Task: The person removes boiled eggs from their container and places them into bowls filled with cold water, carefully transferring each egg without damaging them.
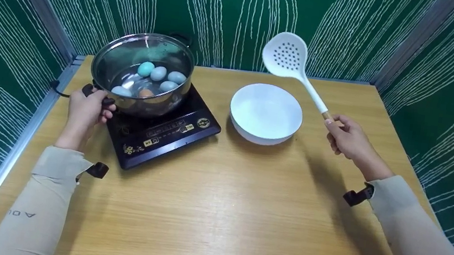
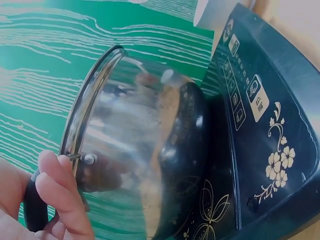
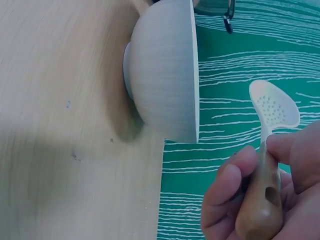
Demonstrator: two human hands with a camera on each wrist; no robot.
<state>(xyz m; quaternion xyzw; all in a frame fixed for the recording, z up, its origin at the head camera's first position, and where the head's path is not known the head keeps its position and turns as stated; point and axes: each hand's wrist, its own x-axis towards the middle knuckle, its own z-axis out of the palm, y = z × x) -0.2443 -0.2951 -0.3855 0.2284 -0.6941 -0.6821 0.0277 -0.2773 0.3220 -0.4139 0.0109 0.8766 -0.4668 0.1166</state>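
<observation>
Three green walls with wavy white lines, the far one (image 1: 211, 15) among them, surround one wooden table (image 1: 215, 214). Two pale sleeves reach over it; dark lettering on the left sleeve (image 1: 41, 204) is partly out of sight, an "A" being the only clear letter. One black induction cooktop (image 1: 164, 139) sits at the table's left, its panel printed with gold flowers, a round gold emblem and two cream labels whose characters are too small to read surely; I can make out no brand name. On it stands one stainless-steel pot (image 1: 148, 107), upright and uncovered, with two black handles in view. Right of the cooktop, apart from it, one white bowl (image 1: 262, 139) stands upright on the table. One white perforated skimmer (image 1: 311, 94) is held in the air, its head up beyond the bowl, its wooden grip end low. The right hand (image 1: 350, 139) has its fingers curled round that wooden grip, thumb along it. The left hand (image 1: 87, 107) has its fingers closed around the pot's near handle (image 2: 36, 205). One black device hangs at each wrist. Six eggs can be counted inside the pot: one turquoise (image 1: 145, 68), one brown (image 1: 146, 93) and four pale blue (image 1: 158, 73).
</observation>
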